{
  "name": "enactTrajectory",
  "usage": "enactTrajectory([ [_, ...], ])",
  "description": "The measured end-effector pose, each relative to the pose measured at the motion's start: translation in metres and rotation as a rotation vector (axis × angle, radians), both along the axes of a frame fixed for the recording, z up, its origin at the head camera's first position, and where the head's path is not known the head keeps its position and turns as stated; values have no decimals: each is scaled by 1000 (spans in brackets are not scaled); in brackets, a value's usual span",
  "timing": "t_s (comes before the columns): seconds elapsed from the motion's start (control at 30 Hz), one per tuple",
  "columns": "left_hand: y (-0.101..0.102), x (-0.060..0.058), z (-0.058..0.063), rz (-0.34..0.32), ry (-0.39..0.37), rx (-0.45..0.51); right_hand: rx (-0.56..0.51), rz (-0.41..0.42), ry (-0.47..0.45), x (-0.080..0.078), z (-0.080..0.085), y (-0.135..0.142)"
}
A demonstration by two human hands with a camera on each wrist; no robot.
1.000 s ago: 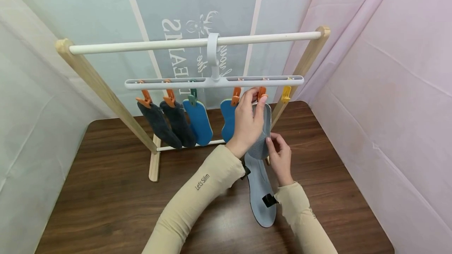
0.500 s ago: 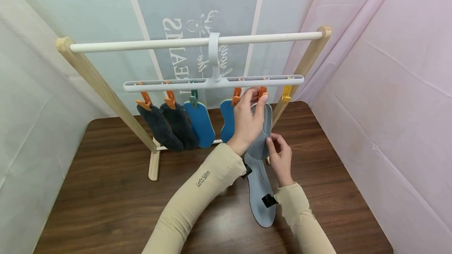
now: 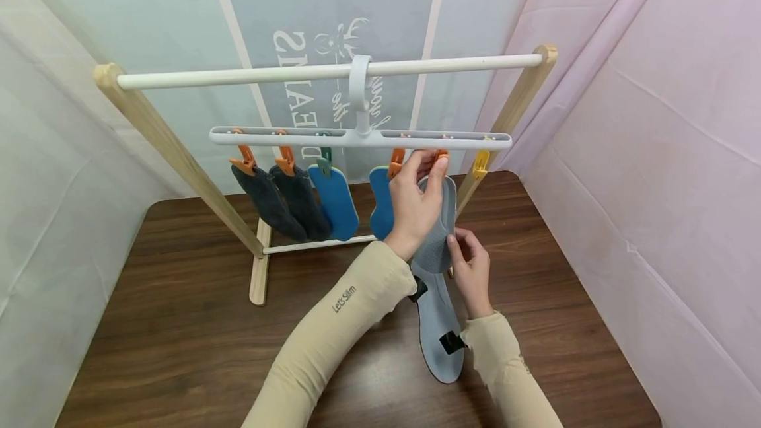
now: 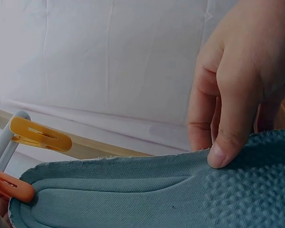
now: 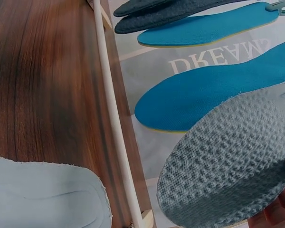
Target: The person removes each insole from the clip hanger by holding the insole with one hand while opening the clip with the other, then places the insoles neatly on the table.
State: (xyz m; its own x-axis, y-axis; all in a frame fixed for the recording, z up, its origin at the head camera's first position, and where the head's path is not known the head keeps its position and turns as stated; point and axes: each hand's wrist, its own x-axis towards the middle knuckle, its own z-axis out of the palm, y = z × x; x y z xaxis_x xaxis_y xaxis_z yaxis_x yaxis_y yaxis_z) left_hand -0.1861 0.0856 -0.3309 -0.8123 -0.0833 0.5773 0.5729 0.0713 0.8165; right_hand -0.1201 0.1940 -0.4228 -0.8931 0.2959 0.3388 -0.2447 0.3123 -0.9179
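Note:
My left hand (image 3: 416, 207) pinches an orange clothes peg (image 4: 19, 188) under the right half of the white hanger bar (image 3: 285, 137). That peg sits at the upper end of a grey insole (image 3: 436, 243), which hangs below it. Lower down, my right hand (image 3: 473, 275) pinches the insole's right edge between thumb and fingers. A second grey insole (image 3: 441, 335) lies on the table beneath, partly covered by the first one. To the left of my left hand a blue insole (image 3: 380, 202) hangs from another orange peg (image 3: 396, 162).
Farther left hang another blue insole (image 3: 335, 203) on a green peg (image 3: 324, 165) and two dark insoles (image 3: 267, 203) on orange pegs. A yellow peg (image 3: 481, 164) dangles at the right end, holding nothing. The hanger hooks over a wooden rack's white rail (image 3: 250, 76).
The held insole and my right hand have dropped very slightly. The hanger bar tilts a little differently, and the hanging insoles have swayed slightly.

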Motion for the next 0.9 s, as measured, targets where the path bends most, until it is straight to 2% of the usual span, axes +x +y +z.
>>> enactTrajectory([
  [0.2,1,0,0,12,10,28,-7,-6,2,3,-4,0],
  [0.43,1,1,2,15,15,30,-27,-34,-50,9,-10,2],
  [0.7,-1,2,1,-72,27,-51,-47,-63,-127,18,-16,7],
  [0.9,-3,4,0,-105,21,-77,-9,-77,-145,24,-20,8],
])
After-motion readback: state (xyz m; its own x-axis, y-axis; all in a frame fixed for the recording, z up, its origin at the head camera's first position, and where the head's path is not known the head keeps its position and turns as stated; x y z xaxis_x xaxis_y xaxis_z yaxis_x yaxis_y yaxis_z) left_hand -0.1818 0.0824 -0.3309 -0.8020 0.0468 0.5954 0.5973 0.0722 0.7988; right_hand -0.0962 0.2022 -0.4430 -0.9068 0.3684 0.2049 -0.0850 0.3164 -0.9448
